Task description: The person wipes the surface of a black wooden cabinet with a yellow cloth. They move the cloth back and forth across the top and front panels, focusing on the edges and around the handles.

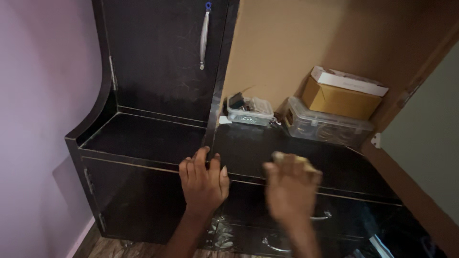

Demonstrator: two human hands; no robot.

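My left hand [203, 180] rests flat on the front edge of a dark wooden cabinet shelf [143, 138], fingers spread against the bottom of the open cabinet door [162, 57]. My right hand [291, 188] is blurred and closed around a small pale yellowish cloth or sponge [291, 158], pressed on the dusty dark shelf top [344, 167] to the right of the door.
At the back of the shelf stand a small clear plastic box [248, 112] of odds and ends, a larger clear lidded box [325, 126], and a brown and white cardboard box [344, 93]. Drawers with metal handles [320, 217] lie below. A lilac wall [43, 95] is left.
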